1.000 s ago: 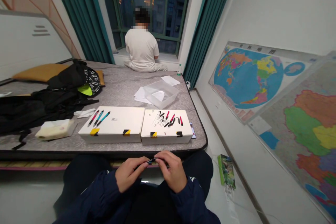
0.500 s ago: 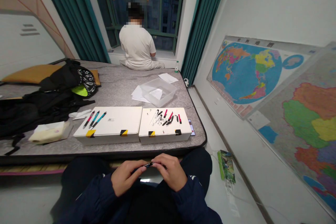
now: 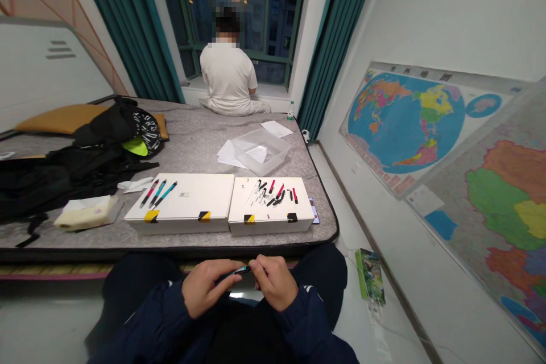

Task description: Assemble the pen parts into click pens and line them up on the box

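Note:
Above my lap, my left hand and my right hand are both closed on one pen, black with a bit of blue showing. Thumb and fingers of the left pinch one end, while the right grips the other; most of the pen is hidden. In front of me, the left white box carries three pens, one pink and two blue, lying side by side. Loose pen parts in black, pink and clear lie scattered on the right white box.
Behind the boxes, a clear plastic bin stands on the bed beside paper sheets. A tissue pack and black backpack are at left. A phone lies right of the boxes. Another person sits by the window.
My right hand has turned, its fingers curling in more around the pen, and a bit of blue now shows between the hands. The whole view has shifted slightly.

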### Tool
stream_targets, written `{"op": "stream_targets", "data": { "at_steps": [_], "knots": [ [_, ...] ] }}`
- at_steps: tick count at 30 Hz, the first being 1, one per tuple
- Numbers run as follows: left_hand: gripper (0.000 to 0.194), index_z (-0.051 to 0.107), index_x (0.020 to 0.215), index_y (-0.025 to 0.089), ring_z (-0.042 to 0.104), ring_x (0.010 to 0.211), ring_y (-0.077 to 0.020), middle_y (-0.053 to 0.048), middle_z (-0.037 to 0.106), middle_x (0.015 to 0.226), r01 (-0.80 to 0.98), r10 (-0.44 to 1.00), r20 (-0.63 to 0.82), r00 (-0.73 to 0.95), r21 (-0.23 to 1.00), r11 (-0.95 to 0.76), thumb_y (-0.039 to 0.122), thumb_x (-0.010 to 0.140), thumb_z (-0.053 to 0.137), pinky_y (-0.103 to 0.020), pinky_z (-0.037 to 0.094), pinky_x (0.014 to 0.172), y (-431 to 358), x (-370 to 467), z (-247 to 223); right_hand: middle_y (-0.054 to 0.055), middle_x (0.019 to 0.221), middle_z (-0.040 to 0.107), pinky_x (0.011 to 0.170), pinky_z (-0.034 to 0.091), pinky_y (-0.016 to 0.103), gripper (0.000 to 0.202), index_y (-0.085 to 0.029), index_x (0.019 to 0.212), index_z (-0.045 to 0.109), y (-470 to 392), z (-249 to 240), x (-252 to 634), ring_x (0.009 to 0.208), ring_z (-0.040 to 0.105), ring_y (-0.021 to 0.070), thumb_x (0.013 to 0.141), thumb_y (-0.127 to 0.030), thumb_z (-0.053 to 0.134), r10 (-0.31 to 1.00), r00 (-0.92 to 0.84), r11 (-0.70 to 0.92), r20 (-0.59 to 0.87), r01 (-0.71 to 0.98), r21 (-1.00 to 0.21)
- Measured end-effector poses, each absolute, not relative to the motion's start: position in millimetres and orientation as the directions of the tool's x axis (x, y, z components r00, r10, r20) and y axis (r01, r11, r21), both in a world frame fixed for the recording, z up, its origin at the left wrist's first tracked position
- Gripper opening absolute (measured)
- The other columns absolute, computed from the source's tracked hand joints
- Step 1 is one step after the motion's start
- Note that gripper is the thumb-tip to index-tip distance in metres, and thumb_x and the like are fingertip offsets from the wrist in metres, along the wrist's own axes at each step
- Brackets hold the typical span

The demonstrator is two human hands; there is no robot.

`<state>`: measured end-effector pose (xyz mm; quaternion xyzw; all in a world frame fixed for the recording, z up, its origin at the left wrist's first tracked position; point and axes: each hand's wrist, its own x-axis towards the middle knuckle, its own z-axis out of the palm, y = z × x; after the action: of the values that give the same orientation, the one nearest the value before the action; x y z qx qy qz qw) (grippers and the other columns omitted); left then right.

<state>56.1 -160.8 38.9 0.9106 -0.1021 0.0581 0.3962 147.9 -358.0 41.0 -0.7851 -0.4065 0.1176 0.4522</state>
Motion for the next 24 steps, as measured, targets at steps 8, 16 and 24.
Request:
{"op": "stream_targets", "data": {
  "at_steps": [8,16,24],
  "knots": [
    [0.025,0.071,0.113,0.024,0.074,0.084,-0.0207,-0.005,0.078,0.093,-0.235,-0.136,0.198,0.971,0.655,-0.718,0.034,0.095,0.056,-0.026,0.055,0.077,-159.8,54.9,42.2,0.001,0.063,0.056,0.062,0.038,0.025,0.037,-0.021,0.069,0.053,-351.0,33.5,146.6,0.063,0.057,0.0151,0.101,-0.035,0.039,0.677,0.671,-0.287,0.303,0.620,-0.730],
    [0.027,0.072,0.111,0.024,0.074,0.086,-0.0208,-0.005,0.078,0.097,-0.231,-0.118,0.217,0.969,0.630,-0.741,0.038,0.096,0.054,-0.026,0.055,0.079,-156.5,53.1,39.0,0.001,0.071,0.058,0.065,0.038,0.025,0.029,-0.020,0.077,0.053,-356.1,40.0,146.4,0.068,0.057,0.0149,0.100,-0.031,0.039,0.691,0.672,-0.281,0.265,0.588,-0.759],
    [0.026,0.071,0.114,0.025,0.074,0.089,-0.0218,-0.005,0.079,0.098,-0.243,-0.155,0.190,0.969,0.655,-0.716,0.035,0.095,0.055,-0.027,0.055,0.080,-155.8,51.9,42.1,-0.001,0.066,0.051,0.061,0.035,0.025,0.027,-0.021,0.073,0.049,-355.1,43.9,148.9,0.063,0.053,0.0139,0.098,-0.026,0.040,0.776,0.590,-0.280,0.220,0.637,-0.718]
  ]
}}
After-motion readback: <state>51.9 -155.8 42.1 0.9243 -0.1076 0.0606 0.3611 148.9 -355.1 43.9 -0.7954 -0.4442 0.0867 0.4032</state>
